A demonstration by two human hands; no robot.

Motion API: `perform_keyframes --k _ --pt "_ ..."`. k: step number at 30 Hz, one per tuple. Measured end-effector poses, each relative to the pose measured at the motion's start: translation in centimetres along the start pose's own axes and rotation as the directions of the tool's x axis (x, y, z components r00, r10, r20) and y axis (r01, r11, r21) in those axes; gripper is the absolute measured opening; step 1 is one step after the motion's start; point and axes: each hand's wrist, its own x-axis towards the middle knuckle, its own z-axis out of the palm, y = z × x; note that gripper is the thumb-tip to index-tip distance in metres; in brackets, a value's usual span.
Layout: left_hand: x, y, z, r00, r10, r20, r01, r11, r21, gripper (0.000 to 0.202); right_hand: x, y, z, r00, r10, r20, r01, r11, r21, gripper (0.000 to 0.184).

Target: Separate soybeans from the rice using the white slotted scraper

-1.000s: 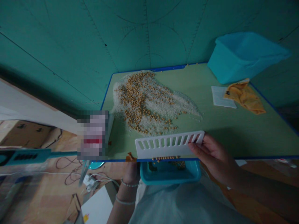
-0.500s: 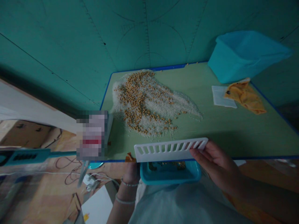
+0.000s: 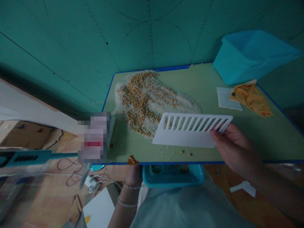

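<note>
In my right hand (image 3: 235, 144) is a white slotted plastic panel (image 3: 182, 138), gripped by its right end between thumb and fingers. The panel is held tilted over the front of the pile and covers part of it. Round tan beans (image 3: 137, 91), like soybeans, lie mixed with small white grains (image 3: 161, 106), like rice, on the pale green tabletop (image 3: 204, 85). My left hand (image 3: 134, 174) is below the table's front edge, beside the left end of a teal tray (image 3: 173, 183) holding some beans. Its fingers are hidden.
A teal fabric bin (image 3: 239, 65) stands at the back right. Near it lie an orange cloth (image 3: 255, 99) and a white sheet (image 3: 225, 98). Brown tape (image 3: 132, 160) sticks to the front edge. A green wall (image 3: 142, 34) borders the back; cables (image 3: 106, 179) lie on the floor.
My right hand and the slotted panel have moved away from the front edge, up and to the right. Loose grains and two beans now show on the tabletop near that edge. My left hand stays put.
</note>
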Motion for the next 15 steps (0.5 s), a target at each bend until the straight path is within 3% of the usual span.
perform_keyframes --k 3,9,15 --pt "0.1 0.0 0.1 1.000 0.007 -0.002 -0.007 1.000 -0.005 0.034 -0.5 0.3 0.0 0.996 0.090 -0.002 -0.090 0.988 0.123 0.019" --pt "0.2 -0.1 0.3 1.000 0.029 -0.009 -0.029 0.999 -0.021 0.033 -1.0 0.4 0.2 0.991 0.133 -0.018 -0.128 0.980 0.154 0.019" --pt "0.2 -0.4 0.1 0.998 -0.050 0.026 0.050 0.999 -0.003 0.028 -2.0 0.3 0.7 0.982 0.187 0.022 -0.188 0.970 0.156 0.020"
